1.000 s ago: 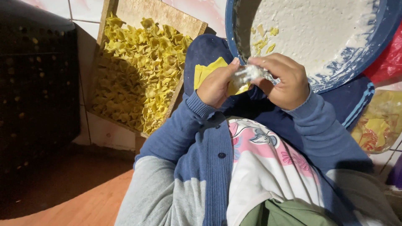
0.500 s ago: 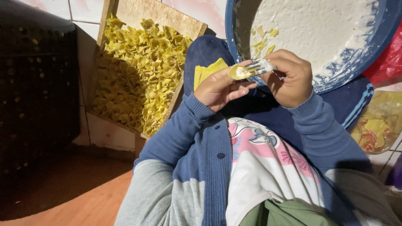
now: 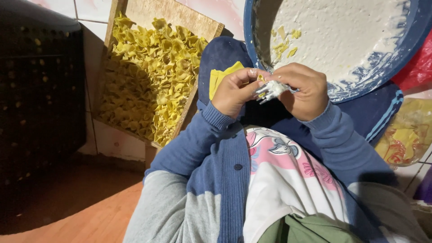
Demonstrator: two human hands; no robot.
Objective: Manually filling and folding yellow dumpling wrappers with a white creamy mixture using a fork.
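Observation:
My left hand (image 3: 235,91) and my right hand (image 3: 300,90) meet over my lap, just below a big blue basin (image 3: 387,67). Between the fingertips of both hands sits a small metal tool smeared with white paste (image 3: 270,90); a bit of yellow wrapper (image 3: 260,78) shows at my left fingertips. The basin is coated inside with white paste and a few yellow scraps (image 3: 283,42). A stack of flat yellow wrappers (image 3: 220,76) lies on my left knee beside my left hand.
A wooden tray (image 3: 180,18) leans against the tiled wall at the left, heaped with folded yellow dumplings (image 3: 148,76). A dark perforated crate (image 3: 40,103) stands at far left. A plastic bag (image 3: 405,135) lies at the right. Wooden floor (image 3: 90,216) shows below.
My hands drew apart, with a yellow wrapper on my left fingers. Now they have closed together again around the paste-covered tool, and the wrapper is almost hidden.

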